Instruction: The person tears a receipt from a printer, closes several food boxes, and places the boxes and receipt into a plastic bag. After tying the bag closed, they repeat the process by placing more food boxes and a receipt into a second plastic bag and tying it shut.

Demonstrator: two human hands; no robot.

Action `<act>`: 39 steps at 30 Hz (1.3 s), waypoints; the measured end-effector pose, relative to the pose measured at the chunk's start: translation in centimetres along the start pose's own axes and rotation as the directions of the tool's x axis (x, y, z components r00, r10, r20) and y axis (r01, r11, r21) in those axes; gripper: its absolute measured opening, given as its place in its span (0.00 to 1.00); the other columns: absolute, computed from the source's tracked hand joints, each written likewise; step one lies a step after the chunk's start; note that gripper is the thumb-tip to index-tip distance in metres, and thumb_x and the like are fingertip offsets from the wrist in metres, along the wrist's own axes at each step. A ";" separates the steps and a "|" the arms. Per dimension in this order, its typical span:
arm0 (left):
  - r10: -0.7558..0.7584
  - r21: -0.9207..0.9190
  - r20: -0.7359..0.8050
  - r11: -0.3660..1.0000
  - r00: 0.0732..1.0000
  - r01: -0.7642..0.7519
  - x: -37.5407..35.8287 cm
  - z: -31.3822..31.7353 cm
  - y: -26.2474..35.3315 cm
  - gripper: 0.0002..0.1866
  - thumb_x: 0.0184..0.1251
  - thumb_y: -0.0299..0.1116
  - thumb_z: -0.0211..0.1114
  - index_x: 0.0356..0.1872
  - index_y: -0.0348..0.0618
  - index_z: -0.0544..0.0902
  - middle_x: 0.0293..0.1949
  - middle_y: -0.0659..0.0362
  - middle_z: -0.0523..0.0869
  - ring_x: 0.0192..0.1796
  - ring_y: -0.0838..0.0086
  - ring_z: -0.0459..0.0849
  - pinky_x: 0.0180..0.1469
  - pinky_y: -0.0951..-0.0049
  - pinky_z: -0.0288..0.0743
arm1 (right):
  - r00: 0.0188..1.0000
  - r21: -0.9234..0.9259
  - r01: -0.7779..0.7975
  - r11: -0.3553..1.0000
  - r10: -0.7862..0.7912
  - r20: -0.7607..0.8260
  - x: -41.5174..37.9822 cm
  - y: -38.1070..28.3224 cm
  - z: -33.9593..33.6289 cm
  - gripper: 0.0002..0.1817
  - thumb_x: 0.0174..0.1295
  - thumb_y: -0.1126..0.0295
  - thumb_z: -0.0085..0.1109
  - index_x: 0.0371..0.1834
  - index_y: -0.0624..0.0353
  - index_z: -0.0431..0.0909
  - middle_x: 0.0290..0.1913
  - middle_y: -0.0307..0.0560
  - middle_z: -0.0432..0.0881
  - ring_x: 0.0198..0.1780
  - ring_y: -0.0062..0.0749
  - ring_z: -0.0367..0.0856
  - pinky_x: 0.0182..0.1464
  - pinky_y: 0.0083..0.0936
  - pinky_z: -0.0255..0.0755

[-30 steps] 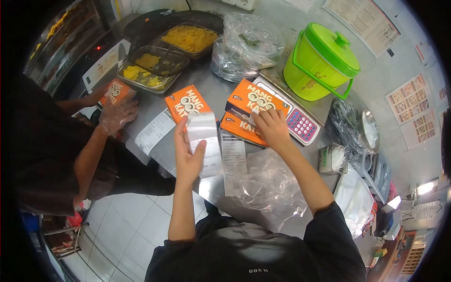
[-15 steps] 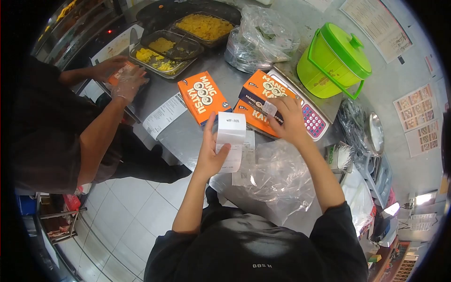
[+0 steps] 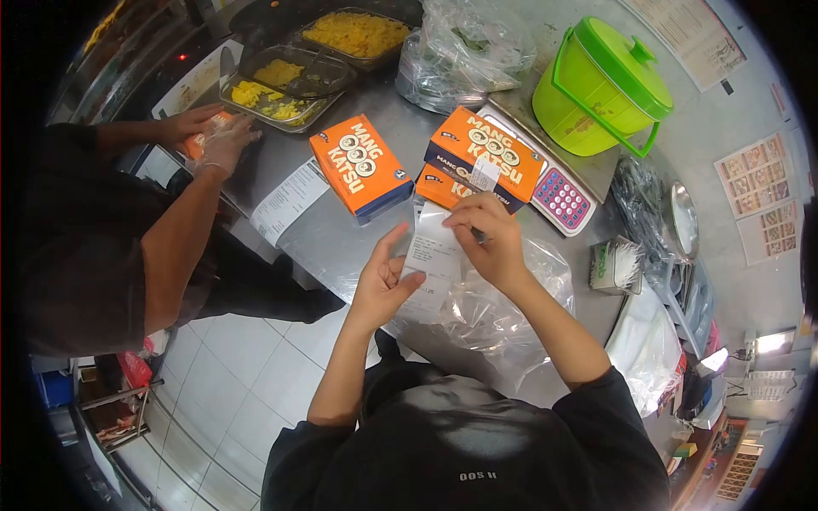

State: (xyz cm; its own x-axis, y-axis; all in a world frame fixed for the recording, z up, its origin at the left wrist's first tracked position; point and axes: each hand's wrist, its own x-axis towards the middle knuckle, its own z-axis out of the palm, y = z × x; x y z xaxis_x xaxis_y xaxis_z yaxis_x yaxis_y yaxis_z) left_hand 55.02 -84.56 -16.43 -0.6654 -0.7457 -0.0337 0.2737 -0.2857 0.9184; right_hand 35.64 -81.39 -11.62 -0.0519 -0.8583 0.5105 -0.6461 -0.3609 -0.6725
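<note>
A long white printed receipt (image 3: 433,255) is held up in front of me. My left hand (image 3: 383,289) grips its lower left edge between thumb and fingers. My right hand (image 3: 492,240) is closed at the receipt's upper right corner, fingertips pinched on the paper. Just beyond are two stacked orange Mang Katsu boxes (image 3: 490,149), the upper one with a small white slip (image 3: 486,173) on its front. Another orange box (image 3: 358,162) stands to the left. Beneath my hands lies a clear plastic bag (image 3: 511,315).
A pink-keyed scale (image 3: 563,200) sits by the stacked boxes, near a green lidded bucket (image 3: 596,89). Metal trays of yellow food (image 3: 356,36) stand at the back. At left, a co-worker's gloved hand (image 3: 226,145) holds an orange box. Another printed sheet (image 3: 290,200) lies on the table.
My right hand has left the upper box and come down to the receipt, leaving the small slip on the box front. The receipt's curled top is now unfolded.
</note>
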 end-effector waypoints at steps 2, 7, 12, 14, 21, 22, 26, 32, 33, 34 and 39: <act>-0.113 0.029 -0.082 0.993 0.990 0.115 -0.4 0.3 0.6 0.40 0.63 0.17 0.60 0.73 0.40 0.48 0.44 0.49 0.85 0.45 0.77 0.83 0.46 0.82 0.74 | 0.974 -0.247 0.225 0.943 -0.223 0.037 0.1 -1.4 -0.3 0.12 0.46 0.79 0.66 0.35 0.53 0.80 0.36 0.41 0.78 0.38 0.33 0.76 0.46 0.34 0.64; 0.072 0.039 -0.108 0.997 0.992 -0.068 -0.9 0.8 0.3 0.39 0.66 0.20 0.59 0.74 0.42 0.47 0.37 0.52 0.85 0.36 0.84 0.80 0.37 0.86 0.70 | 0.947 -0.208 0.277 0.938 -0.229 0.226 -1.7 -2.6 0.9 0.12 0.47 0.73 0.68 0.37 0.49 0.82 0.34 0.35 0.81 0.37 0.29 0.76 0.50 0.33 0.57; 0.110 0.412 -0.007 0.906 0.994 -0.097 -1.1 -0.1 -0.6 0.40 0.64 0.19 0.55 0.75 0.45 0.45 0.38 0.48 0.86 0.38 0.69 0.84 0.44 0.77 0.73 | 0.962 -0.137 0.030 0.990 0.009 0.274 -2.5 -0.9 0.7 0.07 0.51 0.70 0.69 0.33 0.52 0.84 0.29 0.35 0.81 0.36 0.27 0.76 0.51 0.30 0.58; 0.111 0.577 0.060 0.807 0.992 -0.125 -1.1 0.1 0.3 0.41 0.63 0.19 0.54 0.75 0.45 0.43 0.39 0.45 0.86 0.40 0.58 0.86 0.49 0.72 0.73 | 0.917 -0.009 -0.165 0.986 0.157 0.367 -2.4 -0.4 0.3 0.06 0.52 0.68 0.69 0.31 0.54 0.85 0.29 0.37 0.82 0.35 0.26 0.77 0.51 0.29 0.59; 0.064 0.516 0.157 0.846 0.986 -0.137 -0.7 0.1 -0.1 0.39 0.62 0.19 0.54 0.74 0.43 0.49 0.38 0.43 0.85 0.43 0.48 0.84 0.53 0.68 0.72 | 0.773 0.197 -0.495 0.846 0.326 0.544 -2.1 0.3 -0.8 0.04 0.55 0.73 0.64 0.31 0.61 0.84 0.29 0.38 0.83 0.32 0.20 0.77 0.37 0.21 0.66; 0.073 0.481 0.145 0.866 0.987 -0.134 -0.6 0.4 0.0 0.36 0.62 0.18 0.53 0.73 0.43 0.54 0.38 0.44 0.85 0.44 0.49 0.83 0.52 0.68 0.73 | 0.760 0.155 -0.506 0.849 0.354 0.545 -2.1 0.2 -0.7 0.04 0.56 0.73 0.63 0.31 0.61 0.83 0.28 0.38 0.83 0.31 0.19 0.77 0.35 0.20 0.66; 0.279 0.565 0.244 0.737 0.929 -0.370 0.5 -0.1 -0.3 0.27 0.59 0.16 0.52 0.62 0.40 0.72 0.39 0.49 0.84 0.46 0.53 0.81 0.51 0.66 0.72 | 0.820 0.083 -0.528 0.845 0.481 0.311 -2.0 1.1 -0.2 0.04 0.60 0.74 0.59 0.32 0.63 0.80 0.28 0.38 0.81 0.28 0.18 0.77 0.31 0.16 0.67; 0.658 0.938 -0.101 0.313 0.747 -0.149 3.7 0.5 0.3 0.21 0.57 0.20 0.57 0.54 0.42 0.80 0.47 0.53 0.79 0.48 0.56 0.73 0.52 0.60 0.66 | 0.733 0.577 -0.432 0.693 0.643 -0.223 -0.2 1.8 -2.0 0.04 0.65 0.77 0.55 0.38 0.68 0.77 0.36 0.44 0.83 0.37 0.23 0.81 0.36 0.19 0.75; 0.709 0.953 -0.127 0.281 0.693 -0.112 4.4 1.4 0.9 0.20 0.57 0.20 0.58 0.53 0.43 0.80 0.49 0.54 0.78 0.49 0.56 0.72 0.53 0.60 0.66 | 0.796 0.402 -0.391 0.828 0.523 -0.304 -0.5 2.2 -1.8 0.04 0.65 0.77 0.55 0.38 0.67 0.77 0.38 0.45 0.84 0.39 0.26 0.82 0.38 0.21 0.76; 0.685 0.951 -0.092 0.276 0.723 -0.141 5.4 1.8 0.7 0.20 0.56 0.22 0.59 0.53 0.43 0.80 0.51 0.55 0.77 0.50 0.56 0.71 0.54 0.57 0.65 | 0.850 0.206 -0.331 0.921 0.386 -0.357 -1.2 3.1 -1.3 0.04 0.65 0.77 0.56 0.38 0.66 0.76 0.39 0.46 0.84 0.40 0.29 0.83 0.39 0.24 0.77; 0.606 0.937 0.321 -0.092 0.728 -0.337 10.6 0.5 -2.1 0.20 0.54 0.27 0.65 0.52 0.43 0.81 0.55 0.60 0.75 0.55 0.56 0.70 0.61 0.42 0.57 | 0.979 -0.326 -0.026 0.945 -0.041 -0.197 -3.2 5.5 -0.8 0.06 0.60 0.79 0.59 0.40 0.63 0.77 0.47 0.52 0.81 0.43 0.41 0.84 0.41 0.28 0.79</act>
State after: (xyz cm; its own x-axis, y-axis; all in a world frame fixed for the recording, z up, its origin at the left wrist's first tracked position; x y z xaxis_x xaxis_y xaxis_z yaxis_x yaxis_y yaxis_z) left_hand 47.02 -91.58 -18.57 -0.5416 -0.5225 0.6585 -0.4521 0.8415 0.2958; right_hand 31.61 -80.34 -16.53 -0.1748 -0.7541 0.6331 -0.8577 -0.1992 -0.4741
